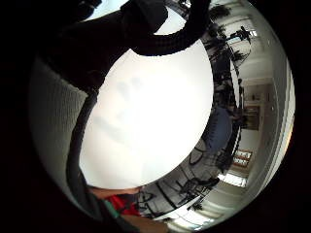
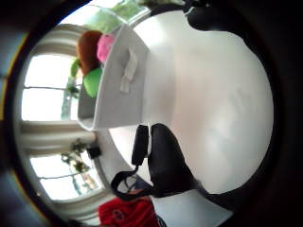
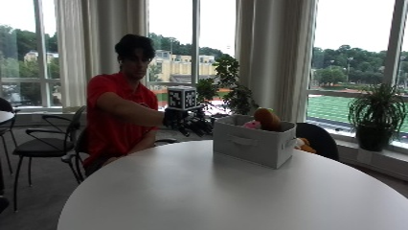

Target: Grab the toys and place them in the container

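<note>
A grey fabric container [image 3: 252, 143] stands on the round white table [image 3: 191, 191], toward its far side. In it lie a brown toy [image 3: 266, 119] and a pink toy [image 3: 252, 124]. The thumb side palm view shows the container [image 2: 123, 90] from the side, holding the brown toy [image 2: 89, 49], the pink toy [image 2: 105, 47] and a green toy [image 2: 93, 81]. My gloved right hand [image 3: 188, 122] hovers above the table's edge just beside the container, fingers hanging relaxed and holding nothing. The glove's thumb [image 2: 163, 161] shows over bare tabletop [image 2: 213, 104].
A small brownish thing [image 3: 305, 145] peeks out behind the container's far corner, by a dark chair [image 3: 322, 139]. Black chairs [image 3: 44, 143] stand beside the person. Potted plants [image 3: 376, 117] line the window sill.
</note>
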Action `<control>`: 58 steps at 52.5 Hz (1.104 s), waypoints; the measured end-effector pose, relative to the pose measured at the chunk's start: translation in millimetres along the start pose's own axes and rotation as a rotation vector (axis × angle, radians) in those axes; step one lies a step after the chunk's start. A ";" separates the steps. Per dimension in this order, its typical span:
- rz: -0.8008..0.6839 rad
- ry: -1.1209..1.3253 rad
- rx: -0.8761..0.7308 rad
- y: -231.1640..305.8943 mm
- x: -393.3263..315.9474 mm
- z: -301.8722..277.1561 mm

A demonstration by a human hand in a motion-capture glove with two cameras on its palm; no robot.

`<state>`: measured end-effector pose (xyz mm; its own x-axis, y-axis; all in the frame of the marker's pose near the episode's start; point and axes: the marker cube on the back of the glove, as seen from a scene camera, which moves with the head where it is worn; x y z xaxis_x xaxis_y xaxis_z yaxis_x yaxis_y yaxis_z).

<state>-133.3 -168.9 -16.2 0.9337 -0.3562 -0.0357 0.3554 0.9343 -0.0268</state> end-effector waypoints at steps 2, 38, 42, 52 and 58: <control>0.010 -0.009 -0.012 3.3 3.0 4.4; 0.071 -0.096 -0.030 21.5 41.1 31.5; 0.075 -0.109 -0.028 22.8 42.3 33.2; 0.067 -0.116 -0.030 29.6 40.6 40.3; 0.065 -0.138 -0.035 30.6 41.3 44.3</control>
<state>-82.0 -154.5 25.8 0.9525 -0.2879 0.0994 0.2948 0.9534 -0.0642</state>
